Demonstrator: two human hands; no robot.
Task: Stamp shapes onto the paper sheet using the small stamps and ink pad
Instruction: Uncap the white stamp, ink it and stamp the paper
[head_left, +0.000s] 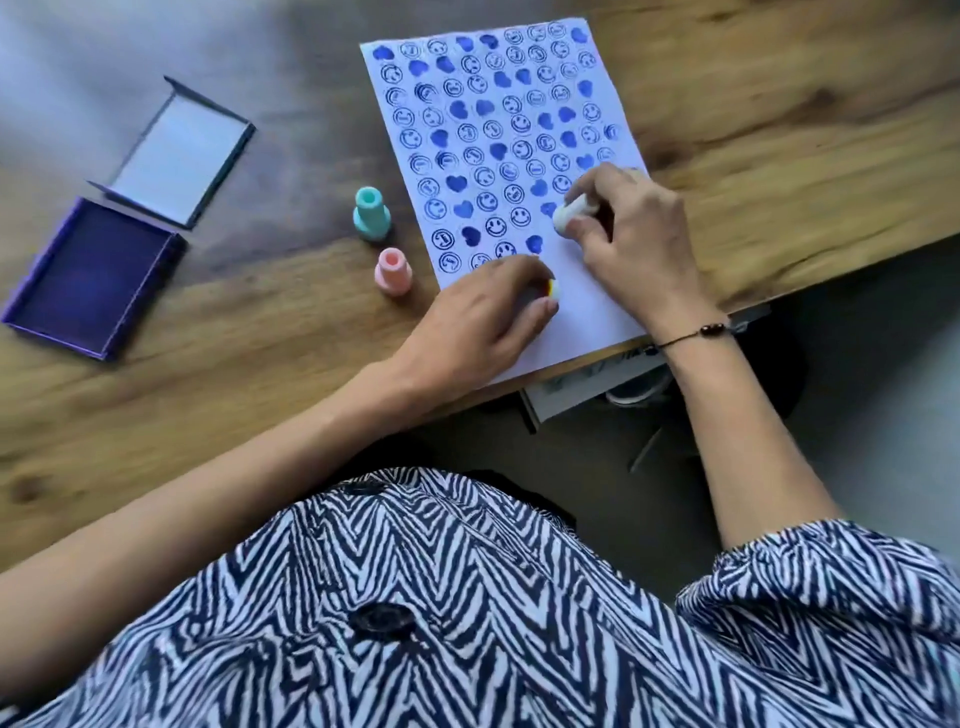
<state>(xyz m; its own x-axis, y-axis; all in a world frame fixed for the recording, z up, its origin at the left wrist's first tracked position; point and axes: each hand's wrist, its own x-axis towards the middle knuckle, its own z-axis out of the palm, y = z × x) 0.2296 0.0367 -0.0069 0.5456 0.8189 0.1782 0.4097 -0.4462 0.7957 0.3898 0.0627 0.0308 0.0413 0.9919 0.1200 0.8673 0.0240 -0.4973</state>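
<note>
Left hand (483, 306) is curled around a yellow stamp (551, 292) on the bottom of the paper sheet (592, 291), right hand (631, 234) pinches a white stamp (571, 214) just above. Pink stamp (393, 271), teal stamp (370, 213) and the open ink pad (93, 278) sit left on the wooden table (234, 364).

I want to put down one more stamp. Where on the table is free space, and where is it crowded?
Free: the bare wood between the open ink pad and the teal stamp, and the table right of the paper sheet. Crowded: the sheet's lower end, where the left hand and right hand, holding a white stamp, work beside the pink stamp.
</note>
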